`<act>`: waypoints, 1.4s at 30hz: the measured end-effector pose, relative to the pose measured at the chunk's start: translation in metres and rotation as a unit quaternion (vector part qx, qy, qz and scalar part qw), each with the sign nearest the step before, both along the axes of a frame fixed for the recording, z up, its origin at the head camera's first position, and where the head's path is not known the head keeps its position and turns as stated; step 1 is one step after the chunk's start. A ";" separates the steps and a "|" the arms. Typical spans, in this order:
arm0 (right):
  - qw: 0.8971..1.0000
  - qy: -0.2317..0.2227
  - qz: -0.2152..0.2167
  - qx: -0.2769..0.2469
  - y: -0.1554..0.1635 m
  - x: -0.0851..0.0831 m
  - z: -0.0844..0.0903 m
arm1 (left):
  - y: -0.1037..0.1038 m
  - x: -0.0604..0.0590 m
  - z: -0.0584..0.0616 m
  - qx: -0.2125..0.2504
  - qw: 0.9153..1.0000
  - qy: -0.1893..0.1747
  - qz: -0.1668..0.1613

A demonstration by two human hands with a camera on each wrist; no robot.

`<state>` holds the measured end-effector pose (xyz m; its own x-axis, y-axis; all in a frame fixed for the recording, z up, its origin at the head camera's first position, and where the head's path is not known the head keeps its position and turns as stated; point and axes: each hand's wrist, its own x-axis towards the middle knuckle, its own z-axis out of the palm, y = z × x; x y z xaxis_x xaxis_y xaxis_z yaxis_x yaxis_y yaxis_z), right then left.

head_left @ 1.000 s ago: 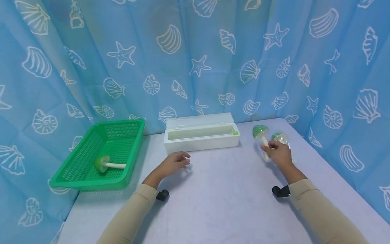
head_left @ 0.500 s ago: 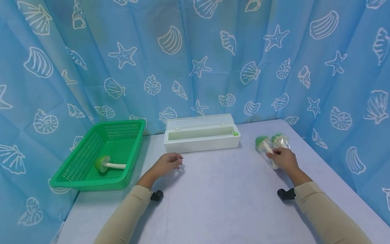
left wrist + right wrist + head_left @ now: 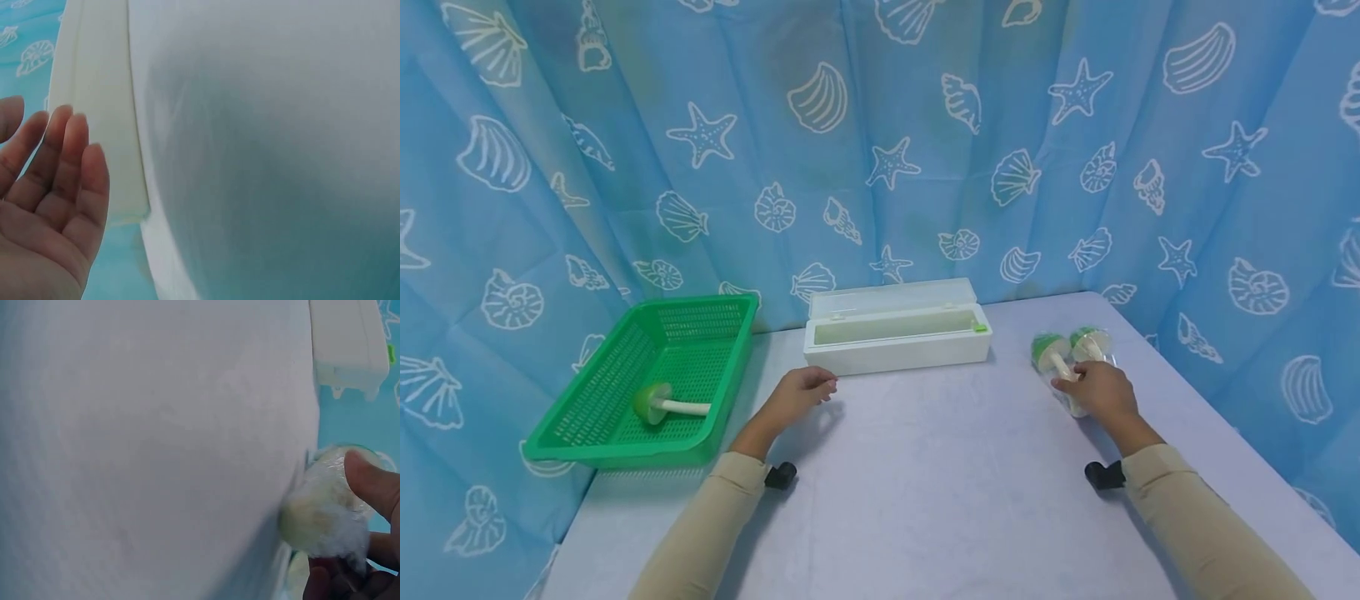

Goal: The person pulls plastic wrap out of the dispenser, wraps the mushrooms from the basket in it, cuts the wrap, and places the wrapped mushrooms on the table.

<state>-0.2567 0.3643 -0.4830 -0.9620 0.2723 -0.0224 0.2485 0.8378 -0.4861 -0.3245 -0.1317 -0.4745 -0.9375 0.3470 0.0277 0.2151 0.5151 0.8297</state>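
Between the thumb and fingers of my right hand [image 3: 1105,392] is the stem of a toy-like mushroom [image 3: 1051,350], green-capped and wrapped in clear film. It lies low at the table's right side, close beside a second wrapped mushroom [image 3: 1090,340], partly hidden by my hand. In the right wrist view the crinkled film around the held mushroom [image 3: 325,512] shows under my thumb. My left hand [image 3: 793,400] hovers with loosely bent fingers and holds nothing. It is near the front left corner of a long white box [image 3: 895,356] with a raised lid.
A green slotted basket [image 3: 730,392] stands at the left, with an unwrapped green-capped mushroom [image 3: 681,407] lying in it. The white box has a small green tab at its right end. Behind the table [image 3: 925,483] hangs a blue shell-patterned curtain [image 3: 910,225].
My right hand has lowered the wrapped mushroom and shifted it right, nearer the other wrapped one. My left hand has drifted left, toward the basket.
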 end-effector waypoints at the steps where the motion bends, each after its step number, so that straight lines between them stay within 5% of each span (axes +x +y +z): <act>1: 1.000 0.000 0.003 0.006 0.000 0.000 0.002 | -0.001 -0.001 0.001 0.000 1.000 0.002 0.010; 10: 0.999 -0.007 0.029 0.017 -0.005 -0.001 0.020 | -0.007 -0.011 0.002 0.022 0.985 0.100 0.136; 14: 0.999 -0.030 0.036 0.008 -0.007 -0.003 0.023 | -0.005 -0.018 0.003 0.010 0.979 0.114 0.170; 19: 0.999 0.016 0.033 0.006 -0.023 -0.014 0.037 | -0.002 -0.028 0.003 0.006 0.982 0.094 0.166; 27: 0.995 0.089 0.049 -0.016 -0.062 -0.044 0.054 | 0.004 -0.045 -0.006 0.072 0.988 0.055 0.124; 34: 0.990 0.101 0.096 -0.028 -0.088 -0.066 0.056 | 0.002 -0.054 -0.012 0.136 0.981 0.011 0.136; 42: 0.980 0.137 0.143 -0.015 -0.109 -0.074 0.050 | -0.001 -0.058 -0.009 0.145 0.975 -0.033 0.166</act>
